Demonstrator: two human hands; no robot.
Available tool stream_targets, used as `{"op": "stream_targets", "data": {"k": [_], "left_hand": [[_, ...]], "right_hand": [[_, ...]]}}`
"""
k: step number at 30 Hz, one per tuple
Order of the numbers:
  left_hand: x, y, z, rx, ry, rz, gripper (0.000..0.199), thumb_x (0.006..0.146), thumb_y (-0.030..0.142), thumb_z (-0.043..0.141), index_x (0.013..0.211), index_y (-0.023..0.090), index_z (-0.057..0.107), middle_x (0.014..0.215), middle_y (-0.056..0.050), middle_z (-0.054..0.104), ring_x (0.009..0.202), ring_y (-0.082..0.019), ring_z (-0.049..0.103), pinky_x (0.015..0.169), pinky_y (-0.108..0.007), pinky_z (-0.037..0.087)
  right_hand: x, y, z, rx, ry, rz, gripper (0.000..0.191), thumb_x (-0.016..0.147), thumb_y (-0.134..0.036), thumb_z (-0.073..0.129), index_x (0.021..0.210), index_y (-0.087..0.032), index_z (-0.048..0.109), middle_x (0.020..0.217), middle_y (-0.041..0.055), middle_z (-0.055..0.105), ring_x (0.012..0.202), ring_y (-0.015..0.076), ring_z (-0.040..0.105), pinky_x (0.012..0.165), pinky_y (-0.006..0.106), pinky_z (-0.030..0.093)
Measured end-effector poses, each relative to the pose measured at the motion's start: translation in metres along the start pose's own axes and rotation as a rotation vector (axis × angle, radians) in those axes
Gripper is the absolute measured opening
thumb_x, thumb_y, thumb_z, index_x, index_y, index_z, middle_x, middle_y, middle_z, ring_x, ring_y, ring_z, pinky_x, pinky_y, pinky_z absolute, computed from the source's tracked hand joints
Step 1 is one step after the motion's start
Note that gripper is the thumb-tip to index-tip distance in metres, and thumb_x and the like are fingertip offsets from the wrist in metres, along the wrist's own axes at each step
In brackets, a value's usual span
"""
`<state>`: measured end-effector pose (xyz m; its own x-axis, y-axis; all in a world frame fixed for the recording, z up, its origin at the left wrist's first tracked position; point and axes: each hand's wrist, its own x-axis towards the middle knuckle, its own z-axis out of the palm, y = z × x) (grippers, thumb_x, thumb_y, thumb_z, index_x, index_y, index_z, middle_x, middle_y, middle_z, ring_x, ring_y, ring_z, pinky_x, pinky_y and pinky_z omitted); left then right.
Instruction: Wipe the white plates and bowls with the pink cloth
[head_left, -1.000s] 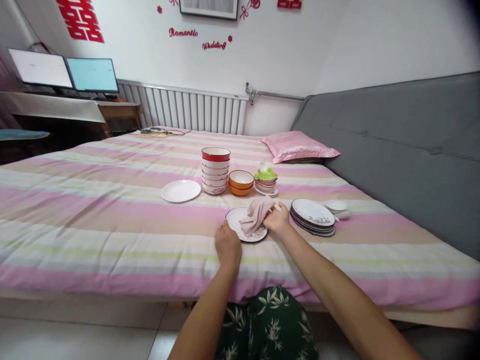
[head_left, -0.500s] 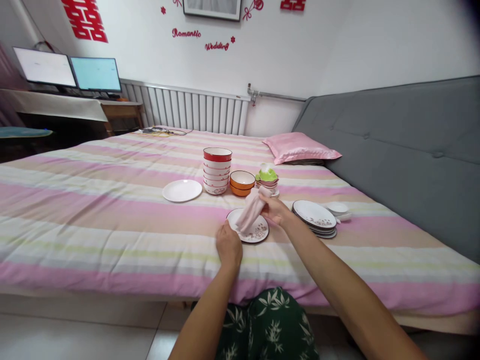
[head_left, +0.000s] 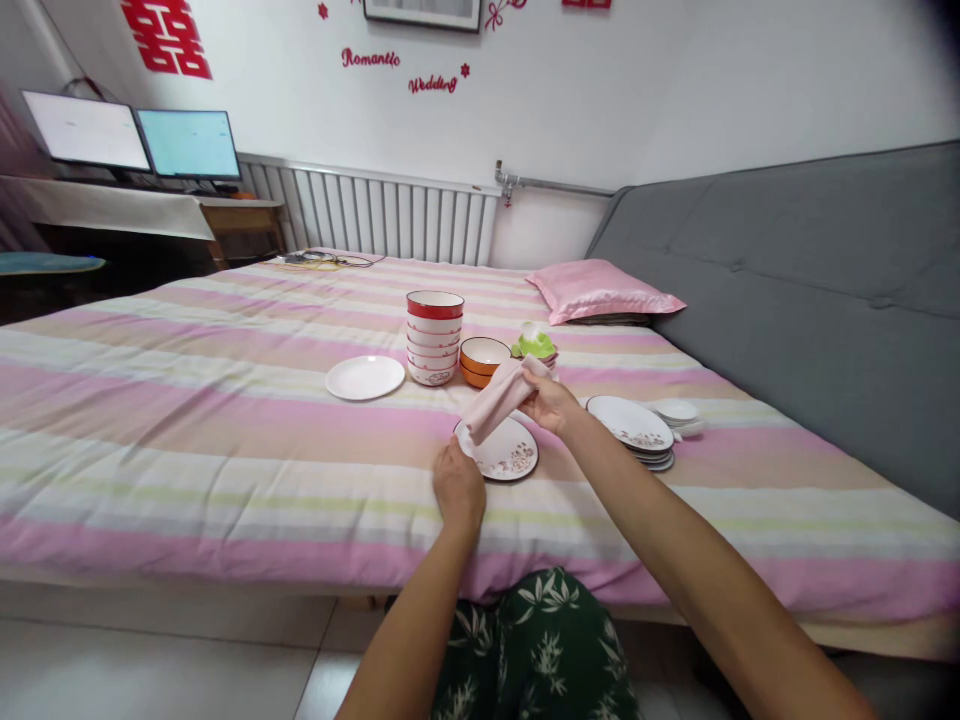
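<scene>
A white plate with a dark rim and a brown floral pattern [head_left: 511, 456] lies on the striped bedspread in front of me. My left hand [head_left: 458, 484] is closed on the plate's left edge. My right hand [head_left: 550, 399] pinches a pale pink cloth [head_left: 496, 400], which hangs over the plate's upper left part. Behind the cloth stand two orange bowls [head_left: 485, 355], one in the other. Just right of them is a stack of small dishes topped by a green leaf-shaped one [head_left: 535, 345], partly hidden by the cloth and hand.
A tall stack of red and white bowls [head_left: 435, 340] stands behind the plate, with a plain white plate [head_left: 365, 378] to its left. At the right are stacked floral plates [head_left: 630, 423] and small white dishes [head_left: 677, 411]. A pink pillow [head_left: 604, 290] lies farther back.
The cloth in my right hand has moved up and to the left over the plate, so more of the plate's floral side shows. My left hand stays at the plate's edge.
</scene>
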<state>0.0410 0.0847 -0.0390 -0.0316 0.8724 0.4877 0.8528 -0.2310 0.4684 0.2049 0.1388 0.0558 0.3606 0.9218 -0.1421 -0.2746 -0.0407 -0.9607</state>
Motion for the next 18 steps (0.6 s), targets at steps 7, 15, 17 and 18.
{"op": "stream_targets", "data": {"k": [7, 15, 17, 18], "left_hand": [[0.0, 0.0, 0.003, -0.02, 0.003, -0.024, 0.04, 0.084, 0.009, 0.036, 0.119, 0.001, 0.053, 0.1, -0.02, 0.066, 0.1, -0.026, 0.06, 0.087, -0.039, 0.045], [-0.001, -0.001, 0.005, -0.029, -0.001, -0.013, 0.041, 0.083, 0.009, 0.036, 0.12, 0.001, 0.052, 0.1, -0.02, 0.066, 0.1, -0.026, 0.059, 0.087, -0.039, 0.045], [-0.001, -0.001, 0.004, -0.032, 0.0, -0.01, 0.041, 0.084, 0.009, 0.036, 0.121, 0.001, 0.051, 0.101, -0.02, 0.066, 0.1, -0.026, 0.06, 0.087, -0.039, 0.045], [-0.001, -0.001, 0.004, -0.033, 0.0, -0.01, 0.041, 0.084, 0.009, 0.036, 0.121, 0.001, 0.051, 0.101, -0.02, 0.066, 0.1, -0.026, 0.06, 0.087, -0.039, 0.045]], "right_hand": [[-0.008, 0.051, -0.033, -0.28, 0.193, -0.09, 0.017, 0.071, -0.022, 0.058, 0.087, -0.018, 0.062, 0.075, 0.0018, 0.067, 0.082, 0.0192, 0.063, 0.077, 0.034, 0.051], [-0.036, 0.057, -0.041, -0.975, -0.304, -0.554, 0.049, 0.072, -0.014, 0.053, 0.119, -0.025, 0.059, 0.132, 0.0032, 0.053, 0.127, 0.0225, 0.038, 0.109, 0.041, 0.024], [-0.044, 0.059, -0.04, -1.175, -0.506, -0.614, 0.05, 0.078, -0.025, 0.054, 0.128, -0.022, 0.052, 0.139, 0.0059, 0.046, 0.132, 0.0238, 0.032, 0.111, 0.044, 0.019], [-0.047, 0.06, -0.04, -1.229, -0.568, -0.616, 0.052, 0.08, -0.032, 0.053, 0.131, -0.021, 0.048, 0.141, 0.0069, 0.043, 0.134, 0.0239, 0.029, 0.112, 0.044, 0.017]]}}
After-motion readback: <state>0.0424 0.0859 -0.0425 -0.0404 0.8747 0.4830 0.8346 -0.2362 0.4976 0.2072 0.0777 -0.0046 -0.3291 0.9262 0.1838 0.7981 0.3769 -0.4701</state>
